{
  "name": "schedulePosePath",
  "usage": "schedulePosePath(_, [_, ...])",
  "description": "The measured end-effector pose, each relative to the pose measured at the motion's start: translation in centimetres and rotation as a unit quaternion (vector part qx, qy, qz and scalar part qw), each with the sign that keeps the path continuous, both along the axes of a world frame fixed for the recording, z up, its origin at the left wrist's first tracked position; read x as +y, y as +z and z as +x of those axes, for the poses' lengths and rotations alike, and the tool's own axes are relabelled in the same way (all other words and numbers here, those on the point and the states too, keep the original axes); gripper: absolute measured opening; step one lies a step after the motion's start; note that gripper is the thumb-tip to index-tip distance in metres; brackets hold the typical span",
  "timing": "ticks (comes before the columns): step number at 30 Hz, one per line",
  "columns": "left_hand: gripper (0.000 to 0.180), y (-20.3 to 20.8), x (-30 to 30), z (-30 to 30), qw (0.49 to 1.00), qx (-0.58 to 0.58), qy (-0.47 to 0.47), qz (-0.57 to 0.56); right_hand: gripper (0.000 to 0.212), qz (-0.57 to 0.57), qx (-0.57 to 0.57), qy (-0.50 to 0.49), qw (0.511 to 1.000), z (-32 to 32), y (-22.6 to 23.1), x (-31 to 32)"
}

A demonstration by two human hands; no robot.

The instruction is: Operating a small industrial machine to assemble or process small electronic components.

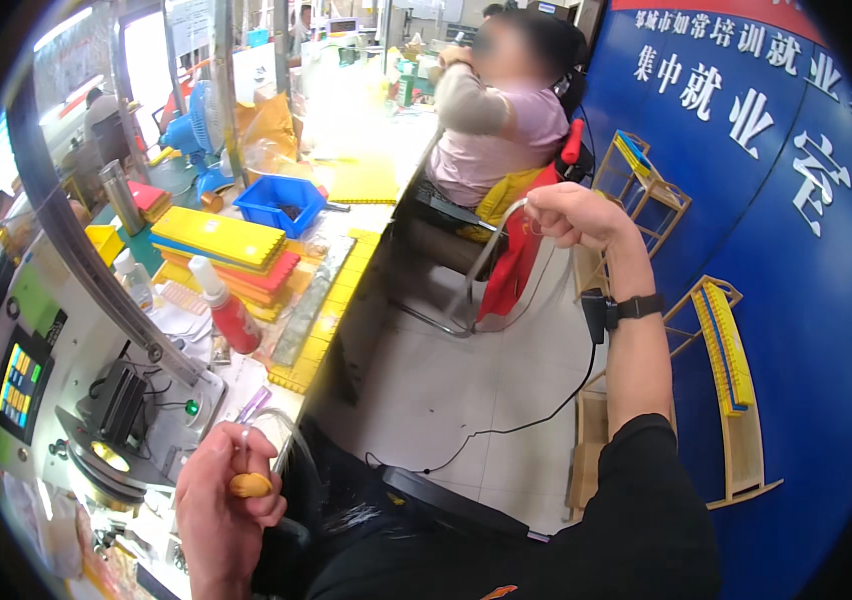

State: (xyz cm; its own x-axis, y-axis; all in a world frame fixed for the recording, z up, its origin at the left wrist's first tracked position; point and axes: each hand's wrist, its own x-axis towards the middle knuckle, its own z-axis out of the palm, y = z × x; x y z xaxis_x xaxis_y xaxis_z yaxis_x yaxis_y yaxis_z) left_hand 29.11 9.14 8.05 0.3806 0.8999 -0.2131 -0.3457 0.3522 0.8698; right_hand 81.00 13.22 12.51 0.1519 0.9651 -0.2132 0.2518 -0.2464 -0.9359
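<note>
My left hand is at the lower left, beside the near end of the bench, its fingers curled into a pinch. One finger wears an orange-yellow rubber finger cot. A thin white piece pokes up between thumb and fingers; its kind is too small to tell. Raised at the upper right, my right hand pinches a pale, thin strand that curves down to the left; its lower run is lost against the chair. Pale, clear strands loop behind my left hand, and fine ones lie across my lap.
Bench things include a red bottle, stacked yellow trays, a blue bin and a fan. A machine with a screen stands left. Ahead sits a co-worker. Wooden racks line the blue wall. A black cable hangs from my right wristband.
</note>
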Motion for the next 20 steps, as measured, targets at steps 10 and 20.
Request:
schedulePosePath(10, [0.04, 0.2, 4.8, 0.7, 0.998, -0.006, -0.068, 0.005, 0.024, 0.023, -0.003, 0.038, 0.999, 2.5, 3.5, 9.4])
schedulePosePath(20, [0.043, -1.2, 5.8, 0.2, 0.998, -0.002, -0.052, 0.018, 0.034, -0.045, -0.005, -0.017, 0.999, 3.9, 1.9, 16.2])
